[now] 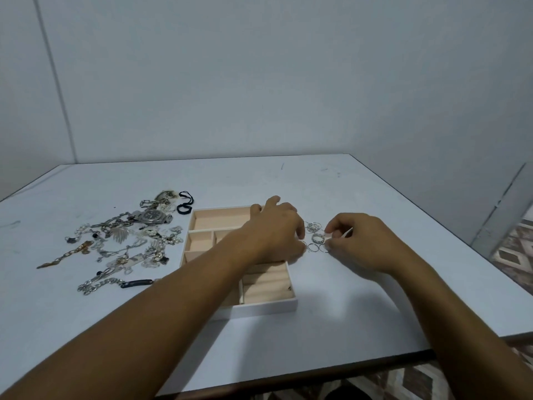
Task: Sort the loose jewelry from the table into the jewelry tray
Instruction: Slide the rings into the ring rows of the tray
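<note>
Grey walls back a white bench (346,197); the jewelry tray (268,308) sits mid-bench with chains (121,243) heaped at its 9 o'clock. My left hand (274,226) and right hand (360,243) curl over the rings (315,239) at its 3 o'clock, likely to gather them. Whether either has pinched one I cannot tell.

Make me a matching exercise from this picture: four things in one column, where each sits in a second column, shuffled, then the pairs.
Things
1. rings
2. black cord
3. chain bracelet with dark plate
4. jewelry tray

Places
A. far end of the jewelry pile, by the tray's far left corner
B. partly under the left forearm
C. right of the tray, between the left hand and right hand
D. near end of the pile, closest to the person

Pairs: 1-C, 2-A, 3-D, 4-B
</note>
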`<state>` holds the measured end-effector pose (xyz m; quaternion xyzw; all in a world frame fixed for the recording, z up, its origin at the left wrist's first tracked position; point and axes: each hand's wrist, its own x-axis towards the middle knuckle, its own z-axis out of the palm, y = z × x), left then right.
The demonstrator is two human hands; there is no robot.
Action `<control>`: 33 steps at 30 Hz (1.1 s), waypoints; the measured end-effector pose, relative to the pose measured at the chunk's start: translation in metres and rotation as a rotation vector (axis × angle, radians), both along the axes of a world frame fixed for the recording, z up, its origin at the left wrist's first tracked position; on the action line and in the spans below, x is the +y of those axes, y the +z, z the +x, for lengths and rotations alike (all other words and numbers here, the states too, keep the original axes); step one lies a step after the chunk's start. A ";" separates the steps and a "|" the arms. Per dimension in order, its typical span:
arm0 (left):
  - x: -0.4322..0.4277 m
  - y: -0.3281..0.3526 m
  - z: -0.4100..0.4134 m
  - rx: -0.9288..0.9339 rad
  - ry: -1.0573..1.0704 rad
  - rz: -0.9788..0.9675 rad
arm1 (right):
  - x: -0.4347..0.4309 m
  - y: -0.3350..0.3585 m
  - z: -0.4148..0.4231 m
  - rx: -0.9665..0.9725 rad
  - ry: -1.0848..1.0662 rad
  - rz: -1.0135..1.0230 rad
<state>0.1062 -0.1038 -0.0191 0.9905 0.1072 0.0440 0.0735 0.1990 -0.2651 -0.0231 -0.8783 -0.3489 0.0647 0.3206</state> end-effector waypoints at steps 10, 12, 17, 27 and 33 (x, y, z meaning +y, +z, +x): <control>-0.001 0.005 0.008 0.043 -0.036 0.020 | 0.004 -0.002 -0.003 -0.028 0.006 -0.105; -0.001 0.004 0.009 0.056 -0.034 0.016 | 0.005 -0.002 -0.002 -0.023 0.001 -0.097; -0.002 0.006 0.008 0.048 -0.048 -0.019 | 0.005 -0.003 0.001 0.013 0.005 -0.100; 0.008 0.011 -0.015 -0.192 -0.119 -0.124 | 0.002 -0.007 -0.005 -0.034 0.013 -0.004; 0.038 0.024 -0.054 -0.308 -0.085 -0.258 | 0.002 -0.001 -0.005 0.009 0.025 0.066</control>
